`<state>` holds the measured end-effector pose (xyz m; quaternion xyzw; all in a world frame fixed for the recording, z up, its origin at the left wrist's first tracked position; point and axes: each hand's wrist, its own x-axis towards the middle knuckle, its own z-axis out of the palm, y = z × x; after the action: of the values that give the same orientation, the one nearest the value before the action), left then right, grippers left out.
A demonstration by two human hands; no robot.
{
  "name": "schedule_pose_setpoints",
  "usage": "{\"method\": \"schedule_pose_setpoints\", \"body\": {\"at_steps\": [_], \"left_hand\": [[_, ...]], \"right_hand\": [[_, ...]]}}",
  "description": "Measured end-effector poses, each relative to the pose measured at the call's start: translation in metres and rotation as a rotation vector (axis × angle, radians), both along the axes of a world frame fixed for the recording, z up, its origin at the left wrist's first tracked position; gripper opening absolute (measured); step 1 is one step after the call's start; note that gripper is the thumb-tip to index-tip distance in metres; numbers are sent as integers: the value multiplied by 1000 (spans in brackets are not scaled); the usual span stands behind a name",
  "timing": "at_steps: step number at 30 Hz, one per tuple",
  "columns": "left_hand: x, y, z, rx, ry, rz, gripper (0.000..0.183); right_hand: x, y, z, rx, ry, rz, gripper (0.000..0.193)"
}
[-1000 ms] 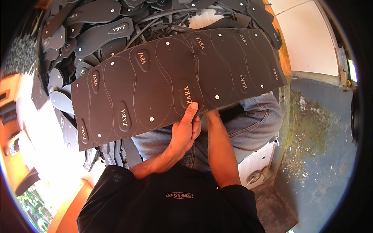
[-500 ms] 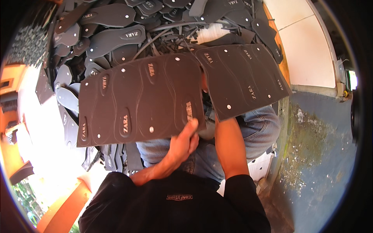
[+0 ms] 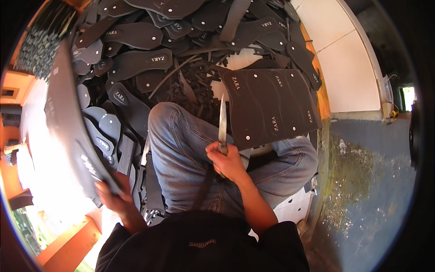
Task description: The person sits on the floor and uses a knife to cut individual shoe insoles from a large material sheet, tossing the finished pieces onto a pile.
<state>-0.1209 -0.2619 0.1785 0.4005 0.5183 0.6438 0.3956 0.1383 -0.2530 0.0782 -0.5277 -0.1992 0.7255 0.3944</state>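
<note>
Worn blue-grey floor (image 3: 385,195), blotched with green, runs down the right side below white tiles (image 3: 346,75). A wide pile (image 3: 138,65) of black sole-shaped pieces covers the top and left, overlapping at all angles. The person's legs (image 3: 174,158), in faded jeans, are bent in front of it.

Two black sheets stand out. The left sheet (image 3: 68,122) is raised at far left, steeply tilted and blurred against strong glare. The right sheet (image 3: 272,104), marked with curved outlines, lies by the pile's near edge, its lower edge over the right knee; neither hand touches it.

The left hand (image 3: 115,195) is closed on the near end of the left sheet, thumb on the visible face; its other fingers are too blurred to tell apart. The right hand (image 3: 229,163) is curled tightly around the handle of a knife (image 3: 222,120) above the lap, blade pointing away from the body, near the right sheet's left edge. Smallest are the dark scraps (image 3: 201,97) between pile and legs.

A careless turn of the right wrist could nick a leg or score the right sheet. Unheld, that sheet might slide if the knee shifts. Gripped only at one end, the left sheet could sag or twist.
</note>
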Motion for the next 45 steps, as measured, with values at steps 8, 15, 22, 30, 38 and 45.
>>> {"method": "schedule_pose_setpoints", "body": {"at_steps": [8, 15, 22, 30, 38, 45], "left_hand": [[-122, 99, -96, -291, -426, 231, 51], [105, 68, -111, -734, -474, -688, 67], [234, 70, -104, -975, -441, -649, 51], [184, 23, -81, -965, -543, -630, 31], [151, -22, -55, -1028, -575, -496, 26], [154, -31, -52, -1015, -594, -484, 26]], "right_hand": [[46, -87, 18, 8, 32, -128, 7], [60, -103, 16, 36, -93, -327, 9], [68, -122, 19, 3, -436, -283, 20], [56, -154, 32, -7, -892, -110, 40], [38, -173, 48, -97, -963, 78, 37], [28, -190, 41, -84, -940, -7, 30]]}}
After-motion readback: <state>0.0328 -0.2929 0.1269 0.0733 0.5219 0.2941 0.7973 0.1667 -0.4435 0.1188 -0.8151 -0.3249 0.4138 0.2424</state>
